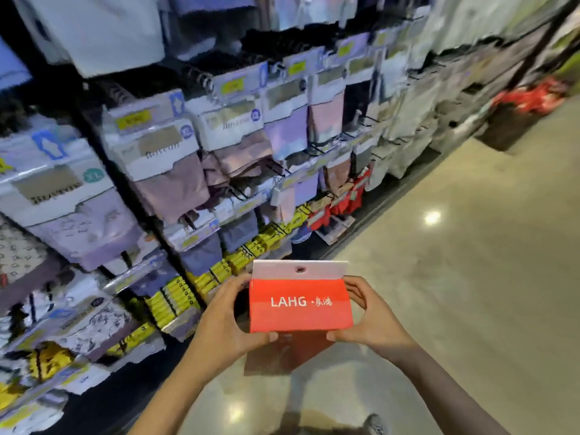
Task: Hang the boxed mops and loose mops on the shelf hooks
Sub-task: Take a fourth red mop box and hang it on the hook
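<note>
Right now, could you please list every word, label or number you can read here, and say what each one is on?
"LAHG", then small Chinese characters I cannot make out: red box, held by the left hand and right hand.
"XL": round tags on hanging packs.
Yellow price tags: too blurred to read.
Pack brand lettering: blurred, unreadable.
</note>
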